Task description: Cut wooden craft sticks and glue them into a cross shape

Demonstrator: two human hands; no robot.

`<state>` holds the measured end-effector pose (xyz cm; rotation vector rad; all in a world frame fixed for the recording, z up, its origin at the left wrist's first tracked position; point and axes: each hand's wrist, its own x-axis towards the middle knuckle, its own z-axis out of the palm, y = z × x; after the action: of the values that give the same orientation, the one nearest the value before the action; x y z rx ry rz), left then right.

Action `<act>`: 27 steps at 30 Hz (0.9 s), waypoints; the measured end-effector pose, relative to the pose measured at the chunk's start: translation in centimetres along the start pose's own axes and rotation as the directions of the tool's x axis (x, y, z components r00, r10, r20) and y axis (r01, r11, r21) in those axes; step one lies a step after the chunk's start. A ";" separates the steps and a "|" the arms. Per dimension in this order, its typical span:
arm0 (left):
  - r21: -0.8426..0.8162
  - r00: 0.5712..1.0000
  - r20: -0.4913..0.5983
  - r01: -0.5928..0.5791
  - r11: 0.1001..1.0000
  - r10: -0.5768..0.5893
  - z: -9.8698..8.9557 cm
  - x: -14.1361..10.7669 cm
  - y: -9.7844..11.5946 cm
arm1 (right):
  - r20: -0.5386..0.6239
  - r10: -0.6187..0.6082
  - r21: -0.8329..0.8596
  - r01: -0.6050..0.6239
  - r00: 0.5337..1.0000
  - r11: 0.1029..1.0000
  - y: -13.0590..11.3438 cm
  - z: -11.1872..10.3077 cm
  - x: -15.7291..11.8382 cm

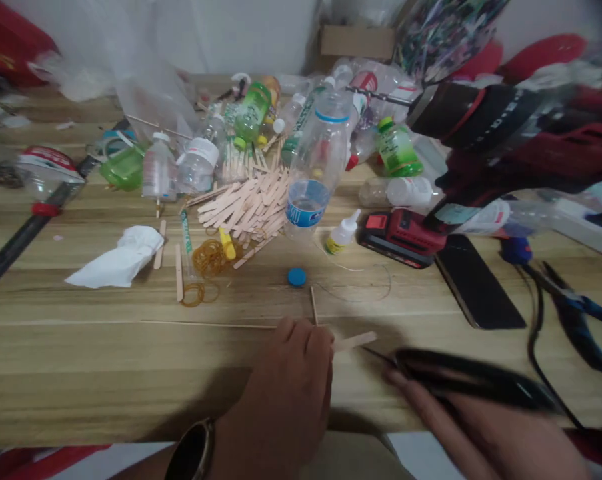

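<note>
Fingers closed, my left hand grips a flat wooden stick that sticks out to its right. A thin wooden skewer runs left from under that hand, and a short stick points away just beyond the knuckles. At the lower right my right hand is wrapped round a dark tool, blurred by motion. The tool's thin tip comes close to the flat stick's end; whether they touch is unclear. A blue cap lies beyond my left hand.
Beyond are a pile of wooden sticks, a clear bottle, a glue bottle and rubber bands. Toward the right are a drill, a phone and pliers. White tissue lies left.
</note>
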<state>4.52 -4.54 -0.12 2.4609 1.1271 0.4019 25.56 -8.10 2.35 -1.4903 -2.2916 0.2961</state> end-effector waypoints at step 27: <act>0.147 0.873 0.201 -0.476 0.867 0.445 3.6 0.9 0.4 | 0.535 0.199 -0.375 0.019 0.821 0.927 3.9 0.2 1.0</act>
<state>6.81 -4.93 -3.02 2.8725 0.5163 0.2269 28.30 -5.63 0.89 -1.9047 -2.8709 0.4010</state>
